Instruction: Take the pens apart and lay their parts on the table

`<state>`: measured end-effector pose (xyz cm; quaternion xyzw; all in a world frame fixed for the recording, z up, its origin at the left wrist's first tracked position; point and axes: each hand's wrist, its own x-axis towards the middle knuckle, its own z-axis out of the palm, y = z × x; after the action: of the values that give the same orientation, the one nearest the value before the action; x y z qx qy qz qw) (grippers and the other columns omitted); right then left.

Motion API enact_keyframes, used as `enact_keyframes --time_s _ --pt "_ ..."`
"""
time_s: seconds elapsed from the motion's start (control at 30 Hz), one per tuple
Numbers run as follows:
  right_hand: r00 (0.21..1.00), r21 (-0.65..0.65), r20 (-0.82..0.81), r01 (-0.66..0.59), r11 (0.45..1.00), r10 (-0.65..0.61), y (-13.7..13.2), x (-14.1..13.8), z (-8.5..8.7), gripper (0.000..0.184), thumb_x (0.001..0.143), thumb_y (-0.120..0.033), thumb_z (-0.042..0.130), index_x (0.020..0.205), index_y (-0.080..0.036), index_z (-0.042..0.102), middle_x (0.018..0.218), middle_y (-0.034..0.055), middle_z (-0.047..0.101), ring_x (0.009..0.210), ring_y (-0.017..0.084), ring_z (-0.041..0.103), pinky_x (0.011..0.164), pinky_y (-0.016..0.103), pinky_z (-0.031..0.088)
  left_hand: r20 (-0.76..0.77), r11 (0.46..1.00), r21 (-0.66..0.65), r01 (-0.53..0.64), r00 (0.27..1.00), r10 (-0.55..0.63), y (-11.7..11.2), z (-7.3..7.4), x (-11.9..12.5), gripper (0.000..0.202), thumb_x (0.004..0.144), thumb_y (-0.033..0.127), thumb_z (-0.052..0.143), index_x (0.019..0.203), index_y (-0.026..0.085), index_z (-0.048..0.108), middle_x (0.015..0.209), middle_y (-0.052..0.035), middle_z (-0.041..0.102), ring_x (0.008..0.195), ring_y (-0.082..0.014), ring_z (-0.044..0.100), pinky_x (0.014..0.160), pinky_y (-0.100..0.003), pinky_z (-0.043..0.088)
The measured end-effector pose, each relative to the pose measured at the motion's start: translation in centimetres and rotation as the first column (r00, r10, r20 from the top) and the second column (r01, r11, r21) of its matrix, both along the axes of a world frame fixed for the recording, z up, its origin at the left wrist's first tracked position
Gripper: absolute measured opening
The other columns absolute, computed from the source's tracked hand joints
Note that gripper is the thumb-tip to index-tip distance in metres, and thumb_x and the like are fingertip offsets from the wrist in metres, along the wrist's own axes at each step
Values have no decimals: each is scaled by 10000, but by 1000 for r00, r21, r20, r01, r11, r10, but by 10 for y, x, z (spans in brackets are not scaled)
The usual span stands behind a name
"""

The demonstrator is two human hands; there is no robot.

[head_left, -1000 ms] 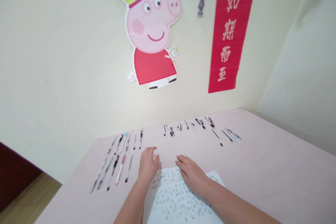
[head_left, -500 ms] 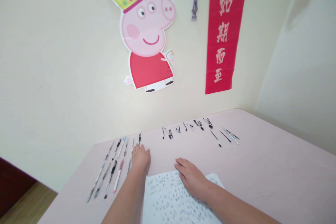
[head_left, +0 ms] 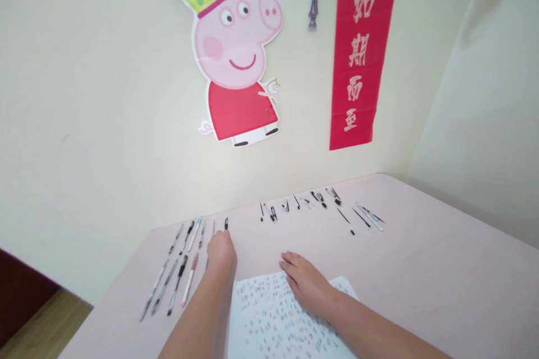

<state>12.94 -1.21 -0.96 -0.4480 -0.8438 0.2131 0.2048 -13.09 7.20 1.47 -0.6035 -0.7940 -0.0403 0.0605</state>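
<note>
My left hand [head_left: 221,248] is at the right end of the pen rows, its fingers curled over a black-capped pen [head_left: 226,224]. Only the upper end of that pen shows; my hand hides the rest. Just left of it lies a thin pen [head_left: 213,228], partly covered. Several more pens lie in two slanted rows, among them a pink one [head_left: 190,279], a black-capped one [head_left: 178,283] and a grey one [head_left: 164,286]. Flat across the top of a handwritten sheet [head_left: 269,320] rests my right hand [head_left: 306,281], fingers stretched out and holding nothing.
Along the wall side of the pale pink table [head_left: 421,269] are several pen parts and caps [head_left: 319,199]. Farther right lie thin black refills [head_left: 346,221] and a white-and-blue pen [head_left: 373,219]. A pig cutout [head_left: 242,67] and a red banner [head_left: 356,67] are on the wall.
My left hand has drawn in its fingers around the black-capped pen, whose visible end has shifted slightly right. My right hand stays on the sheet.
</note>
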Motion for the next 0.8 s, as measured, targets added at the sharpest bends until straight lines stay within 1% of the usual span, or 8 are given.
enact_keyframes --time_s 0.23,0.4,0.47,0.57,0.67,0.73,0.77,0.8 --pt "1000 -12 1 -2 1000 2 -2 -1 5 445 839 -184 379 1261 -126 506 1373 114 419 1269 228 356 1081 397 246 123 998 32 -48 991 44 -6 3 5 283 825 77 286 966 110 529 906 -166 618 867 -263 610 689 -335 430" --pt "1000 -13 -17 1 1000 -1 -1 0 4 441 838 -187 381 1258 -144 510 1370 107 424 1265 228 361 1079 408 243 277 996 55 -65 960 47 -14 7 9 241 759 64 396 961 132 509 926 -161 618 872 -252 611 699 -327 425" --pt "1000 -7 -24 -5 1000 4 -1 0 2 438 838 -186 381 1253 -143 515 1367 109 428 1261 228 365 1077 409 247 368 997 60 -57 929 31 -16 9 13 282 730 73 444 999 138 495 905 -128 629 817 -222 622 671 -301 432" --pt "999 20 -36 4 1000 -4 0 0 0 426 825 -179 394 1222 -145 544 1346 107 453 1244 230 385 1068 405 267 514 997 75 9 857 -46 -22 10 25 309 738 107 468 1043 156 481 843 -47 639 707 -146 621 615 -237 442" --pt "994 81 -98 55 995 -47 3 1 0 409 816 -159 394 1185 -147 570 1293 111 505 1203 228 425 1048 404 299 619 987 114 110 770 -157 -33 8 41 289 773 146 450 1057 167 494 830 -12 629 704 -109 609 620 -202 452" --pt "979 115 -186 109 987 -86 6 2 0 396 832 -172 382 1184 -154 561 1247 114 537 1162 223 456 1027 407 325 726 956 195 218 624 -290 -43 5 51 286 764 142 439 1037 152 524 826 -23 610 706 -120 591 641 -227 462" --pt "965 119 -238 139 983 -108 8 2 -1 387 843 -189 377 1187 -161 552 1220 113 551 1137 220 473 1012 405 342 731 940 227 254 593 -337 -49 4 56 296 747 119 439 1022 157 539 822 -23 599 735 -128 586 676 -243 467" --pt "948 111 -291 167 980 -129 9 3 -1 379 852 -212 377 1191 -167 541 1187 112 564 1106 217 491 991 400 364 714 924 259 283 589 -380 -55 3 59 307 729 99 442 1009 165 550 835 -24 591 769 -134 579 724 -263 467"
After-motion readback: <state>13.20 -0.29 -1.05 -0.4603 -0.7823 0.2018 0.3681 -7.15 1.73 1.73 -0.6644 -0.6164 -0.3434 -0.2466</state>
